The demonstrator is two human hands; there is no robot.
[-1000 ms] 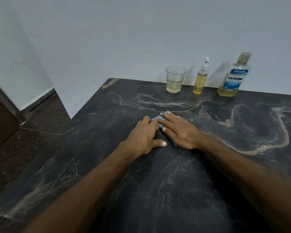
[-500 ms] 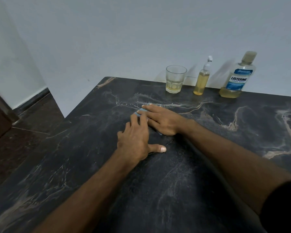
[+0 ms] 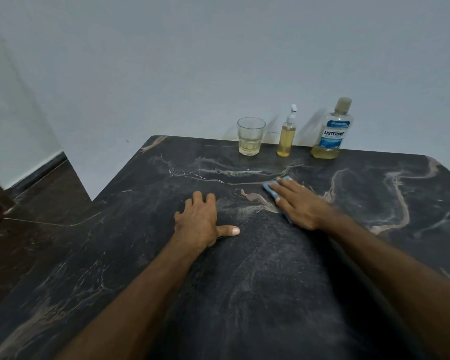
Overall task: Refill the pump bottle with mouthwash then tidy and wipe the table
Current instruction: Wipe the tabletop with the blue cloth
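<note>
Head view looks down on a dark, pale-veined stone counter (image 3: 270,294), the largest thing in sight, which runs from the near edge to a plain pale wall (image 3: 192,61). Dark floor (image 3: 37,203) shows well off to the outer side of the left hand.

Both bare forearms reach forward over the counter. Left hand (image 3: 199,220) lies palm down on the stone, its fingers bent a little at the knuckles and its thumb stretched out toward the right hand; it holds nothing. Right hand (image 3: 298,201) lies flat with straight fingers pressing on a blue cloth (image 3: 268,187), which is mostly covered: one corner shows past the fingertips and a thin strip shows under the thumb-side edge of the palm. The two hands are apart, with a pale smear in the stone between them.

Beyond the right hand's fingertips, against the wall, stands the mouthwash bottle (image 3: 333,133), upright and capped, with a low level of yellowish liquid. Just to its side, toward the left hand, stands the slim pump bottle (image 3: 286,137), upright with the pump on and filled high with the same yellowish liquid. Further toward the left-hand side stands a clear glass (image 3: 250,137) with a little yellowish liquid at the bottom. None of the three touches another, and all are well apart from both hands.
</note>
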